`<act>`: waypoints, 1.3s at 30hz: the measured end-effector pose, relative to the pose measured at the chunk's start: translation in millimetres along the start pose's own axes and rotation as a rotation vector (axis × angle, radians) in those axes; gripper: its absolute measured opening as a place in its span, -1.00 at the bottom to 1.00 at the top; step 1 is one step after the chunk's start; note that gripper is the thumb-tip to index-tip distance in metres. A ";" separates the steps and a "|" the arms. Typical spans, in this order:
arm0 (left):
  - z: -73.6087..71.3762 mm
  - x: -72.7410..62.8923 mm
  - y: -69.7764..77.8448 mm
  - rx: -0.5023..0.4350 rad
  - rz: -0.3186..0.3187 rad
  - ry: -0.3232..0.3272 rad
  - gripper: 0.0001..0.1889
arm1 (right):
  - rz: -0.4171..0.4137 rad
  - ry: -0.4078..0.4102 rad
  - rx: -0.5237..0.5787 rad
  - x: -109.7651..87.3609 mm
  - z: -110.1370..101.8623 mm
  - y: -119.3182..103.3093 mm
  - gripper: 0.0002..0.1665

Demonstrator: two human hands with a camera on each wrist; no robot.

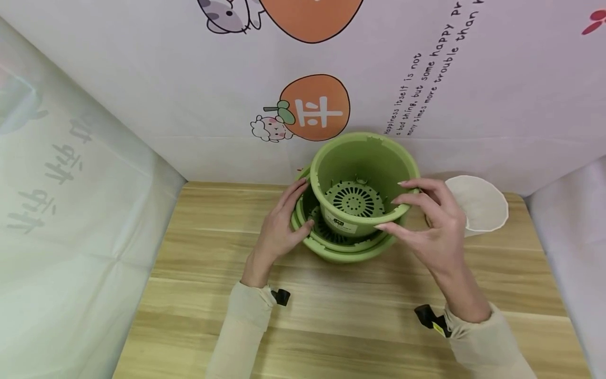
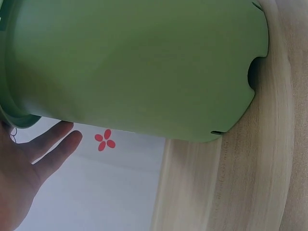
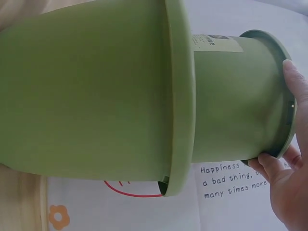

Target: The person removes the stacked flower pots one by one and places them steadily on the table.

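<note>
My right hand [image 1: 437,226] pinches the right side of the rim of a smaller green plastic flowerpot [image 1: 364,163], with a slotted base and a paper label. That pot stands raised and partly inside larger nested green flowerpots [image 1: 345,257], and the right wrist view shows its lower wall going down behind the outer rim. At the left, my left hand [image 1: 279,223] grips the larger pots' rim, its thumb over the near inner edge. The left wrist view shows fingertips [image 2: 72,137] beside the outer wall.
Right of the pots is a white round-mouthed container [image 1: 478,205], partly behind my right hand. The pots stand on a wood-grain table [image 1: 208,279] near its back edge, against a printed white cloth [image 1: 213,105]. More cloth hangs at both sides.
</note>
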State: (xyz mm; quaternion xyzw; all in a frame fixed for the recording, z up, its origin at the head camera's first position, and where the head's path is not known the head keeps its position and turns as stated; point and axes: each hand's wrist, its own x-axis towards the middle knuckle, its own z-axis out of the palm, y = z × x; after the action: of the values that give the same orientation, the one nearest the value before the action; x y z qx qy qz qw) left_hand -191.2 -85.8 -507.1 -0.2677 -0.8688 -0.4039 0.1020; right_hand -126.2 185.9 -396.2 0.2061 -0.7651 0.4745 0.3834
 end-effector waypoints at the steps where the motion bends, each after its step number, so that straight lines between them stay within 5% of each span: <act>1: -0.1 0.2 0.1 0.000 0.000 0.000 -0.17 | 0.002 0.002 -0.002 0.5 -0.1 -0.2 -0.19; 39: 0.8 0.9 -0.1 -0.008 0.008 0.004 -0.17 | -0.022 0.103 0.028 7.9 -14.1 -1.8 -0.24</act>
State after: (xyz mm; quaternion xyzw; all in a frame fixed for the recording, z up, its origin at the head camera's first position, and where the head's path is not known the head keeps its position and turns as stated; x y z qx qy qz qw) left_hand -192.0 -85.0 -507.3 -0.2710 -0.8659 -0.4073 0.1043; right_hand -124.3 197.9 -385.5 0.1949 -0.7354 0.4909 0.4246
